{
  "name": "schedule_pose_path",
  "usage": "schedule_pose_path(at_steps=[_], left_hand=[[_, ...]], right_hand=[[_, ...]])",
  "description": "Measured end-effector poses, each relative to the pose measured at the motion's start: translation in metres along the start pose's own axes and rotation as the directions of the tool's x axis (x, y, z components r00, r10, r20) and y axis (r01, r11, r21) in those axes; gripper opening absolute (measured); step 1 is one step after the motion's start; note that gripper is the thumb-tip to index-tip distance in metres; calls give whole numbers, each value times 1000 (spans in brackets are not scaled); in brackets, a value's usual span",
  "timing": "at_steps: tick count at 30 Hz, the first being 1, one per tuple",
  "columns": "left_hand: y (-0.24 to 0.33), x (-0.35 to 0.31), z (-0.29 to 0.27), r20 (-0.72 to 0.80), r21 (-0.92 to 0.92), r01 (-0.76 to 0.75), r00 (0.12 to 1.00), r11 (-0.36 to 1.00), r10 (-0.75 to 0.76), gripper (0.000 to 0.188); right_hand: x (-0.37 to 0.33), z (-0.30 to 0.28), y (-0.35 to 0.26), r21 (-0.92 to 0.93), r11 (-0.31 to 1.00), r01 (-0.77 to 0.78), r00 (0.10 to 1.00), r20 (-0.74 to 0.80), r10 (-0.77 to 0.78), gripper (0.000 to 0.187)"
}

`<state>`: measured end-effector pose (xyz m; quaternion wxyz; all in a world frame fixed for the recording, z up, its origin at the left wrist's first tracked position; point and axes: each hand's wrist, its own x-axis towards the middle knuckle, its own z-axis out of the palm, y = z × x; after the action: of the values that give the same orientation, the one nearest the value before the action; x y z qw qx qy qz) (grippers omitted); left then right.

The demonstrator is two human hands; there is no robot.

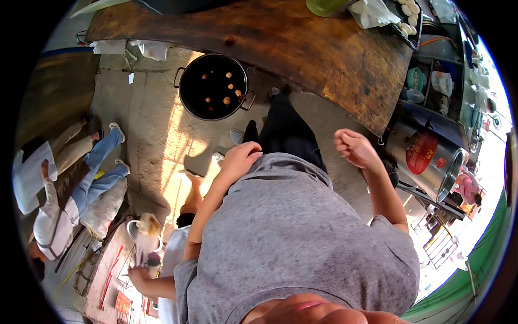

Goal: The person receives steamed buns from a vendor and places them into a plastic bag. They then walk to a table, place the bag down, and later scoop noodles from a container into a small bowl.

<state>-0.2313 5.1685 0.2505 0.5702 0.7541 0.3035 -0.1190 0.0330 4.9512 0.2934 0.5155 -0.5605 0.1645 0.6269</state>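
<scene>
My left hand (241, 161) rests at my waist beside the hem of the grey T-shirt (302, 210), its fingers curled in. No object shows in it. Out to my right, my right hand (355, 148) is raised in a loose fist, apart from everything, with nothing visible in it. Ahead and to the left, a wide black pot (213, 86) with two side handles stands on the floor. Several small round brownish pieces float in its dark liquid. A wooden table (259, 40) with a worn, stained top lies across the way in front of me.
At the table's far right are a tray of eggs (408, 16), a white plastic bag (373, 13) and a green container (325, 5). A large steel drum (423, 156) stands at right under shelves. At left, a person's hand (141, 281) works beside me; other people are farther left.
</scene>
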Motion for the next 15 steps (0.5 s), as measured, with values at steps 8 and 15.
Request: schedule_pose_path(at_steps=[8, 15], left_hand=[[-63, -69, 1, -162, 101, -80, 982, 992, 95, 17], [-91, -89, 16, -210, 41, -46, 976, 998, 53, 15]], right_hand=[[46, 34, 132, -971, 192, 141, 979, 108, -171, 26], [115, 51, 172, -711, 384, 589, 808, 529, -259, 41]])
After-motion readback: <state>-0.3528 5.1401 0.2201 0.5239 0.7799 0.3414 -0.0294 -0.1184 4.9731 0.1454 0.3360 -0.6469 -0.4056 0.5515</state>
